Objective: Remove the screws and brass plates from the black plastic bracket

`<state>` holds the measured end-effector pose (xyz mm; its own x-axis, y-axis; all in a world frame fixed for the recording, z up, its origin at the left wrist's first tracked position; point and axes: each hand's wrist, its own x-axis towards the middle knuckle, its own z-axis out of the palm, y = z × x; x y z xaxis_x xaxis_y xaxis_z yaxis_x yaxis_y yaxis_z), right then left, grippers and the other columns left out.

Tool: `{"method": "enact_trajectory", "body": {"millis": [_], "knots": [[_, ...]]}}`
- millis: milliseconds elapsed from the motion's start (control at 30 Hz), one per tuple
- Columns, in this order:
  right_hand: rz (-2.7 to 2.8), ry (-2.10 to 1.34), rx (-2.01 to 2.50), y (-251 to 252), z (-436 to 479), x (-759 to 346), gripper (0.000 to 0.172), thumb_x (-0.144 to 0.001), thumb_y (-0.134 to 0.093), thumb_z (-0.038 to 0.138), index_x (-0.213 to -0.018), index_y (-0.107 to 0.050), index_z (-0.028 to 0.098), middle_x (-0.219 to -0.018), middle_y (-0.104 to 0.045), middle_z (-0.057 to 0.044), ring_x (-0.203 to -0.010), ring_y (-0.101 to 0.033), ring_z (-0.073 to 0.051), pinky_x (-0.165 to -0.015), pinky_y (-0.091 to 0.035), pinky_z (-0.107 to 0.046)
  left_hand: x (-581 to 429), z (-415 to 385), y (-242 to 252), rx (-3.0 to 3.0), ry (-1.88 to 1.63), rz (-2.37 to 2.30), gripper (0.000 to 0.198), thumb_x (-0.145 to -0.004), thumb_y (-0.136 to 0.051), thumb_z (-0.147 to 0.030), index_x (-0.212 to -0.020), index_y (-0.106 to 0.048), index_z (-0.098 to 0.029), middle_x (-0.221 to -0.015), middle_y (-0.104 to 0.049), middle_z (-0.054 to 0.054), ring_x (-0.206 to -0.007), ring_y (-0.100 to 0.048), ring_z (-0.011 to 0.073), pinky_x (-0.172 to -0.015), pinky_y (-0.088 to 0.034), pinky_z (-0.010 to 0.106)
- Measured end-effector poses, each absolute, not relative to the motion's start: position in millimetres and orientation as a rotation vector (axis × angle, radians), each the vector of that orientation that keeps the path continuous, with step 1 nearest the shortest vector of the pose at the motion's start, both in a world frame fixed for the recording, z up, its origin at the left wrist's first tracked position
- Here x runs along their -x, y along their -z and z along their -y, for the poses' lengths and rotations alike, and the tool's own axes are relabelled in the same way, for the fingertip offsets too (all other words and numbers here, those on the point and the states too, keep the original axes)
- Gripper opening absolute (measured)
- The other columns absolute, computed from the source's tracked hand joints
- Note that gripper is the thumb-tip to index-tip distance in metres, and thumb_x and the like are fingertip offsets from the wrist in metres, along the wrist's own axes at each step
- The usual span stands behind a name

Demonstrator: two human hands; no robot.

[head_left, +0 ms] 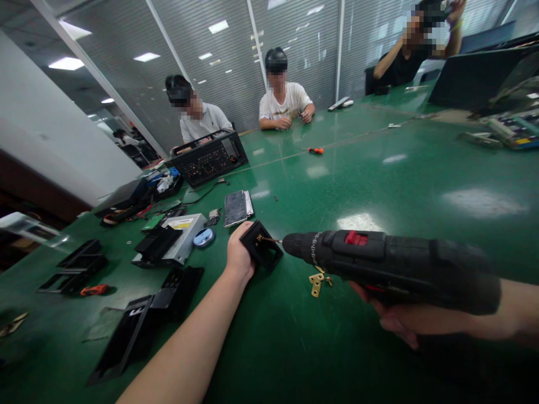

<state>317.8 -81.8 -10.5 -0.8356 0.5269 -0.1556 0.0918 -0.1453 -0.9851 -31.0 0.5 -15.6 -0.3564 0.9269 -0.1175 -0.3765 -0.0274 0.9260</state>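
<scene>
My left hand (240, 249) is closed round the side of a small black square frame (269, 257), which it holds tilted above the green table. Inside the frame a bit of brass-coloured metal (258, 238) shows. A black cordless drill (379, 258) with a red switch on top is gripped by my right hand (396, 320), partly hidden under the drill's body. The drill's thin bit (272, 240) points left into the frame, its tip at the brass-coloured piece. Several small brass plates (315, 286) lie on the table below the drill's chuck.
Black plastic parts (126, 336), a silver drive box (189, 230), a round blue object (204, 238) and an orange-handled tool (95, 290) lie left. Farther off are a black computer case (210, 158), an orange screwdriver (315, 150) and a dark panel (467, 81). Several people sit across the table.
</scene>
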Motion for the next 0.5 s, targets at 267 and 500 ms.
{"method": "enact_trajectory", "body": {"millis": [267, 500], "knots": [[1.818, -2.014, 0.721, 17.8, 81.7, -319.8, 0.036, -0.102, -0.087, 0.044, -0.127, -0.069, 0.025, -0.087, -0.073, 0.001, -0.074, -0.079, -0.018, -0.066, -0.065, -0.029, 33.6, -1.6, 20.4, -0.677, -1.582, -1.172, 0.024, -0.071, -0.086, -0.038, -0.076, -0.068, -0.022, -0.070, -0.066, 0.000, -0.065, -0.064, 0.0187, -0.065, -0.053, 0.030], [1.795, -2.073, 0.699, 15.0, 80.9, -318.5, 0.042, -0.103, -0.086, 0.049, -0.134, -0.067, 0.027, -0.086, -0.071, 0.002, -0.074, -0.077, -0.017, -0.068, -0.065, -0.028, 32.3, 1.3, 19.0, -0.661, -1.553, -1.191, 0.025, -0.074, -0.087, -0.040, -0.076, -0.068, -0.022, -0.068, -0.065, -0.001, -0.062, -0.065, 0.0191, -0.062, -0.053, 0.031]]}}
